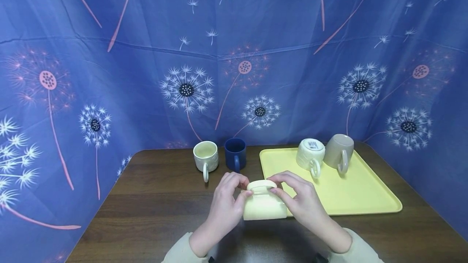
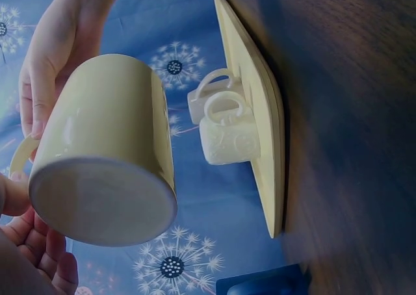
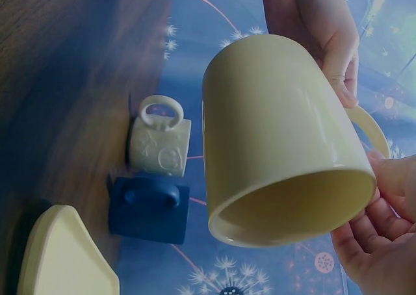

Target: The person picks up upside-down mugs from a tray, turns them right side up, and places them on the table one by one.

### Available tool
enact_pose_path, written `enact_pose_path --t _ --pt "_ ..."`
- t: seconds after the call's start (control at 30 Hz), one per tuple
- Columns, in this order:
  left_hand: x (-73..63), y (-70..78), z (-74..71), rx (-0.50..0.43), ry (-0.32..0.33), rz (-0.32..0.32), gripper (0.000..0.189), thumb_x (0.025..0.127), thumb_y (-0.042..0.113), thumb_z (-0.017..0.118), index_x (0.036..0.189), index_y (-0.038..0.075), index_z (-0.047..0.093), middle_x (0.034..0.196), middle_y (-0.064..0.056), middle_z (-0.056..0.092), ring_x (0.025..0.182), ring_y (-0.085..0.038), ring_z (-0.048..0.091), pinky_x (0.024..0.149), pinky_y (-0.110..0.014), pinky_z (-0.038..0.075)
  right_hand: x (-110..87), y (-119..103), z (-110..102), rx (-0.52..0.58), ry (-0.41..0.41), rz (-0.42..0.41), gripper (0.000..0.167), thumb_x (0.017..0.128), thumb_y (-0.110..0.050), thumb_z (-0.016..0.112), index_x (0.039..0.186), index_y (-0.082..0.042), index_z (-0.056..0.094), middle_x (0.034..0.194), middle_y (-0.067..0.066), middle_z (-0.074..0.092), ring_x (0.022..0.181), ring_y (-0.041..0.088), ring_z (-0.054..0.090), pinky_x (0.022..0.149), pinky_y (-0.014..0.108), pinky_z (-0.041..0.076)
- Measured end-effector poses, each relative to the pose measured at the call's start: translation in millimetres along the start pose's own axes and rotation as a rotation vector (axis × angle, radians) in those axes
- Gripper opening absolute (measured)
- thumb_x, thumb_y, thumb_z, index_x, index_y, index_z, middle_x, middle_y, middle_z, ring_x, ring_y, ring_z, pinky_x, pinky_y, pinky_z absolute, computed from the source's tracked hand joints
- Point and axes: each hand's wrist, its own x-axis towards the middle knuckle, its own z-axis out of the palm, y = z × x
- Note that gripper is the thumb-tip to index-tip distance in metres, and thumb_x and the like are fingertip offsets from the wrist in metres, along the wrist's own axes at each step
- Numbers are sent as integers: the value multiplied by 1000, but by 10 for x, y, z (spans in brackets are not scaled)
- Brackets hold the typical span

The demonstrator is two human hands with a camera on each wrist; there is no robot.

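A pale yellow mug (image 1: 265, 208) lies on its side in the air above the front of the table, its handle (image 1: 262, 184) facing up. My left hand (image 1: 228, 200) pinches it near the handle on the base side, which shows as a pale flat bottom in the left wrist view. On the other side, my right hand (image 1: 301, 198) pinches it by the handle, thumb and fingers bent. The mug's open mouth (image 3: 296, 210) points toward the right hand's side. Parts of the fingers are hidden behind the handle.
A yellow tray (image 1: 360, 198) on the right bears an upside-down white mug (image 1: 308, 153) and an upside-down grey mug (image 1: 338, 151). Behind my left hand stand an upright white mug (image 1: 206, 155) and a dark blue mug (image 1: 235, 153). Blue dandelion-print cloth (image 1: 292, 72) surrounds the wooden table (image 1: 146, 214).
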Motion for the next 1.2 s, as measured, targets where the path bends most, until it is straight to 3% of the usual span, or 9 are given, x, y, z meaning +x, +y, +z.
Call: enact_pose_path --t 0.37,0.63,0.83,1.07,1.2 --pt "-28 10 -34 -73 -36 -16 22 75 7 77 86 15 60 83 11 57 82 -5 51 69 -25 46 49 -5 -85 39 -38 -14 31 73 0 77 101 -12 70 94 -2 69 86 8 63 81 13 46" --pt "-13 53 -97 -81 -84 -33 22 75 7 77 87 15 60 84 10 58 84 -6 51 71 -24 47 101 -22 -144 91 -41 -90 36 69 4 78 101 -11 71 92 0 69 87 8 63 82 13 46" --pt "-16 54 -147 -112 -137 -34 21 76 14 78 88 17 61 85 10 59 84 -6 51 70 -25 47 126 -20 -179 114 -69 -106 36 70 5 77 102 -11 71 93 -1 69 89 8 63 85 13 45" --pt "-13 79 -206 -144 -236 -105 21 77 19 78 90 21 61 86 15 59 86 -4 55 75 -27 49 187 -18 -216 120 -106 -199 36 70 5 76 102 -9 71 94 -1 69 89 9 62 83 13 46" --pt "8 91 -237 -149 -285 -96 23 77 19 78 91 20 61 87 11 60 86 -6 57 77 -27 49 227 -21 -232 124 -127 -253 34 70 4 77 101 -7 71 94 1 69 88 10 62 82 13 46"
